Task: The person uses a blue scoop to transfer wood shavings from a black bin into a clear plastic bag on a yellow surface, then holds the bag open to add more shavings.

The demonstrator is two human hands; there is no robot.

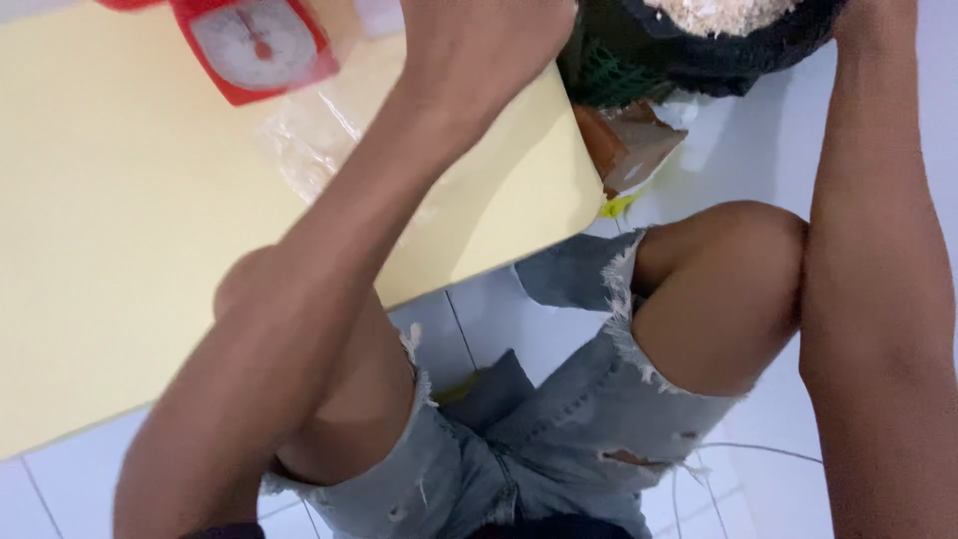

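My left hand (479, 40) reaches across the pale yellow table (120, 250) to the top edge of the view. Only the back of it shows; its fingers are cut off by the frame, so I cannot tell what it holds. It is just right of a red kitchen scale (254, 45) with a white dial and above a crumpled clear plastic bag (309, 130). My right forearm (868, 200) runs up the right side towards a black basin (758, 50) of pale grated stuff (718, 12). That hand lies beyond the top edge.
I sit on a white tiled floor (738, 140) in torn denim shorts (559, 429), knees up by the table's corner. A green net (599, 80) and a brown torn carton piece (634, 145) lie beside the basin. A thin wire (738, 447) crosses the floor at bottom right.
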